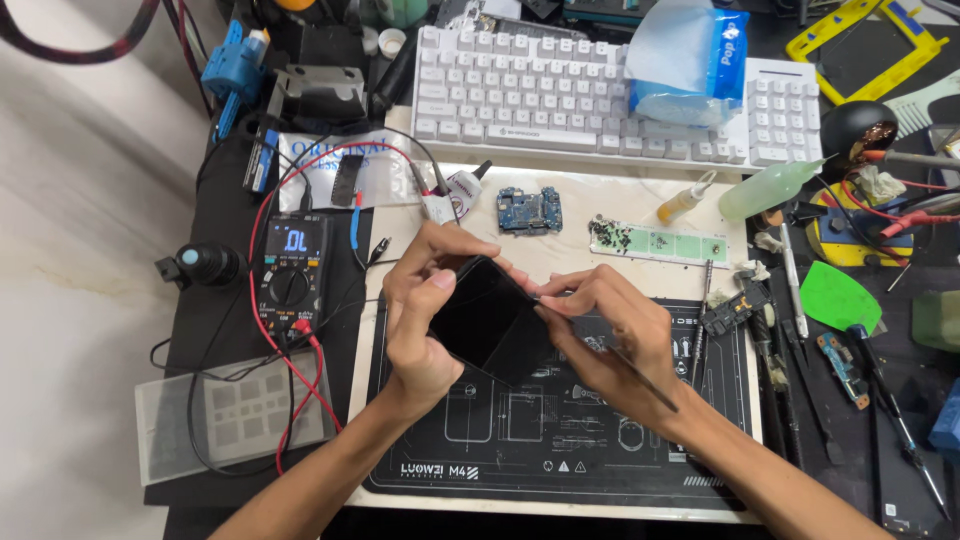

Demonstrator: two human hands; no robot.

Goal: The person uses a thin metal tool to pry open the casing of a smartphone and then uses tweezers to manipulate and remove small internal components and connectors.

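Phone point(488, 322) is held tilted above the black work mat point(560, 440) on the desk. Left hand point(425, 315) has its grip closed around the phone's left edge, thumb on the glass. Right hand point(605, 335) pinches a thin metal tool point(640, 378), tip at the phone's right edge. Judging by looks: light, stiff, slick, fragile glass; best held by the edges. Containers: green strip tray point(660, 243) holding small dark screws; clear squeeze bottle point(770, 188), contents unclear.

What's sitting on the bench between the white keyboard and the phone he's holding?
In the head view, a small blue circuit board lies between the white keyboard and the dark phone, on the pale sheet beyond the fingertips.
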